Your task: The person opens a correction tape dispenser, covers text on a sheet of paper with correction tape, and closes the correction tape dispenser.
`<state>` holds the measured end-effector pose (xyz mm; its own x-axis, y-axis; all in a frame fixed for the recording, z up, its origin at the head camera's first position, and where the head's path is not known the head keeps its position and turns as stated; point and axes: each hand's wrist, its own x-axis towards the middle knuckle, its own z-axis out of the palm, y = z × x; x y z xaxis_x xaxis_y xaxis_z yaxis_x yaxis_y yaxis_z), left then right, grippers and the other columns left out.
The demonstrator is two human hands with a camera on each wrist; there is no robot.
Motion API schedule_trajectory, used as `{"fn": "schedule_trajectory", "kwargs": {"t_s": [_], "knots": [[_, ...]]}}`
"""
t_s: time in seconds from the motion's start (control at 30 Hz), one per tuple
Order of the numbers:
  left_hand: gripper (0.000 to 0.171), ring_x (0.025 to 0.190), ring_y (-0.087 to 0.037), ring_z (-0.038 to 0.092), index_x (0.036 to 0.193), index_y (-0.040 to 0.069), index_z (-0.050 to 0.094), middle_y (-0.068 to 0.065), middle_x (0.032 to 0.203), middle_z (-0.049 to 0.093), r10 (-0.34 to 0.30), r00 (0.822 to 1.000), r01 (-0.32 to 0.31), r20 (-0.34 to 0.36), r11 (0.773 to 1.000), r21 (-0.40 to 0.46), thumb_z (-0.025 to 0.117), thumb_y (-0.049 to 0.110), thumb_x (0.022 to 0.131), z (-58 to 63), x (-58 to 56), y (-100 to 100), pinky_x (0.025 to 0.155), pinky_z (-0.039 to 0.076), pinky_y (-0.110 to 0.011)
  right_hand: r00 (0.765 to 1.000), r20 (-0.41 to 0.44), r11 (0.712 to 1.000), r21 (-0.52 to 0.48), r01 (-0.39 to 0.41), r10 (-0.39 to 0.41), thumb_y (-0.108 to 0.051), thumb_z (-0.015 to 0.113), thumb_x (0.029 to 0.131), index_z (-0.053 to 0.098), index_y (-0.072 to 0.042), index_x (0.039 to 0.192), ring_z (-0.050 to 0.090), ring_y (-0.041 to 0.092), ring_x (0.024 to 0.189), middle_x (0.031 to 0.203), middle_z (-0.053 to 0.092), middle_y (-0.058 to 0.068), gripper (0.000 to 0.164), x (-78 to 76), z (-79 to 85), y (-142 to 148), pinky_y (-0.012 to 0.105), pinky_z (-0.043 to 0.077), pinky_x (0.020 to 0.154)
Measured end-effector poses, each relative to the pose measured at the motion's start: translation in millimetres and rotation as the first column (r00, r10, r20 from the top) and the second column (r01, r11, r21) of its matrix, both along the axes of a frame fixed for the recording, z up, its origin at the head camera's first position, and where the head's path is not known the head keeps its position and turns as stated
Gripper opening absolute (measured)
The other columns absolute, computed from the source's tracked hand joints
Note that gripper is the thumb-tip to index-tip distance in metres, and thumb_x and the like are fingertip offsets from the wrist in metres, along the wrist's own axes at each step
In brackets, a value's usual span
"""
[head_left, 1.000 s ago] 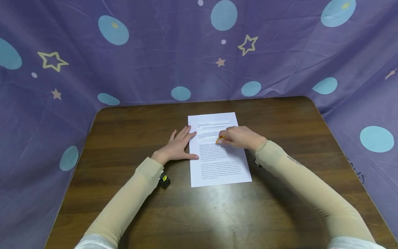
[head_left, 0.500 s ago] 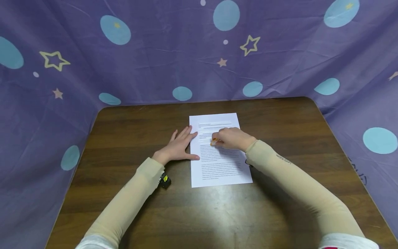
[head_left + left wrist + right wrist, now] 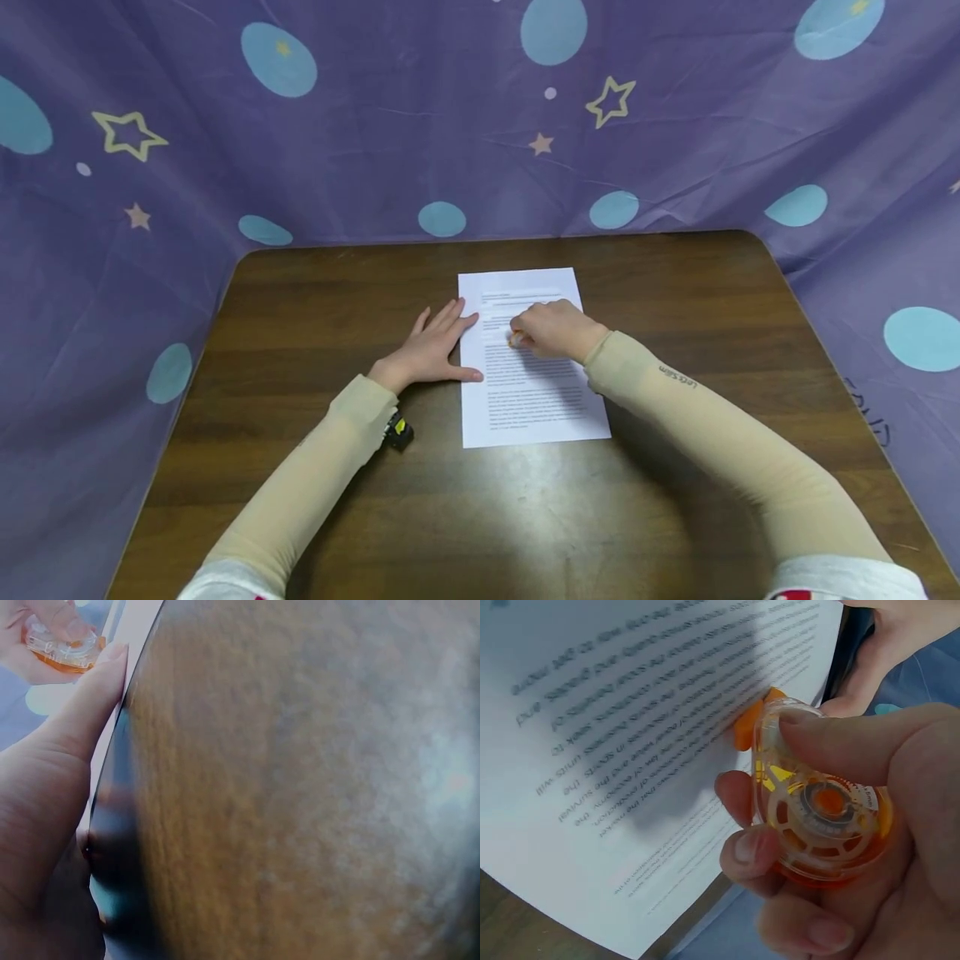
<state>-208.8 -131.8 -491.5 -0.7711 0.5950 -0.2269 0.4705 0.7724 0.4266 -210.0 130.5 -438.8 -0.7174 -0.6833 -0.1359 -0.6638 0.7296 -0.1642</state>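
A printed sheet of paper point(image 3: 547, 427) lies on the wooden table. My left hand point(image 3: 429, 352) rests with fingers spread over its left margin, and the thumb point(image 3: 101, 686) lies along the edge in the left wrist view. Between the thumb and fingers of my right hand point(image 3: 561, 328) is a clear correction tape dispenser point(image 3: 821, 802) with orange parts and a visible inner reel. Its orange tip point(image 3: 751, 724) is at the text in the upper middle of the page. Whether the tip touches the paper is hard to tell. Whiter bands cross some upper lines.
Brown tabletop point(image 3: 315, 300) surrounds the sheet on all sides. A purple curtain point(image 3: 360, 167) with stars and blue ovals hangs behind the table and at both sides. A small black device point(image 3: 399, 432) sits at the left wrist.
My right hand has moved left across the page with the correction tape, mostly in the first half second. My left hand has stayed on the margin. The head view has shifted slightly.
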Motion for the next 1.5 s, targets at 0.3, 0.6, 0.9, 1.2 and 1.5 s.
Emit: {"fn": "schedule_trajectory", "kwargs": {"t_s": [0.3,0.6,0.9,1.2,1.5], "knots": [[0.113,0.162,-0.028,-0.003,0.167,0.012,0.023,-0.014,0.175,0.000,-0.006,1.000,0.006,-0.007,1.000,-0.010,0.076,0.067,0.085,4.2,-2.1,3.3,0.125,-0.005,-0.060,0.999,0.014,0.998,0.050,0.035,-0.036,-0.014,0.071,0.097,0.060,-0.016,0.078,0.052,0.015,0.066,0.072,0.059,-0.001,0.022,-1.1,5.6,0.7,0.042,0.053,0.060],[0.114,0.162,-0.025,-0.005,0.168,0.014,0.021,-0.012,0.175,-0.002,-0.003,1.000,0.003,-0.004,1.000,-0.031,0.073,0.071,0.084,-1.2,-3.2,1.1,0.126,-0.006,-0.058,0.998,0.014,0.998,0.040,0.055,-0.055,-0.019,0.070,0.099,0.057,-0.017,0.075,0.050,0.017,0.066,0.070,0.057,0.000,0.027,0.5,4.6,10.3,0.042,0.049,0.059],[0.115,0.161,-0.024,-0.007,0.168,0.015,0.019,-0.011,0.175,-0.004,0.005,1.000,-0.005,0.001,0.999,-0.036,0.072,0.072,0.084,-1.8,-2.1,1.0,0.126,-0.008,-0.056,0.998,0.017,0.997,0.042,0.064,-0.064,-0.023,0.073,0.099,0.057,-0.017,0.075,0.050,0.017,0.066,0.072,0.059,0.000,0.029,2.6,4.4,27.2,0.041,0.048,0.056],[0.114,0.161,-0.024,-0.007,0.168,0.015,0.020,-0.011,0.175,-0.003,0.014,1.000,-0.014,0.006,1.000,-0.019,0.073,0.072,0.084,-2.4,-1.7,0.5,0.125,-0.009,-0.057,0.995,0.040,0.993,0.071,0.089,-0.092,-0.015,0.072,0.096,0.061,-0.018,0.079,0.052,0.017,0.066,0.076,0.063,0.000,0.021,2.7,4.7,43.0,0.043,0.050,0.057],[0.115,0.161,-0.024,-0.006,0.168,0.015,0.020,-0.011,0.175,-0.003,0.012,1.000,-0.012,0.004,1.000,-0.025,0.072,0.073,0.084,-5.0,-1.9,0.6,0.126,-0.008,-0.057,0.995,0.034,0.994,0.052,0.094,-0.096,-0.013,0.074,0.094,0.063,-0.017,0.080,0.051,0.017,0.064,0.073,0.060,-0.002,0.018,5.1,4.1,60.9,0.041,0.049,0.056]]}}
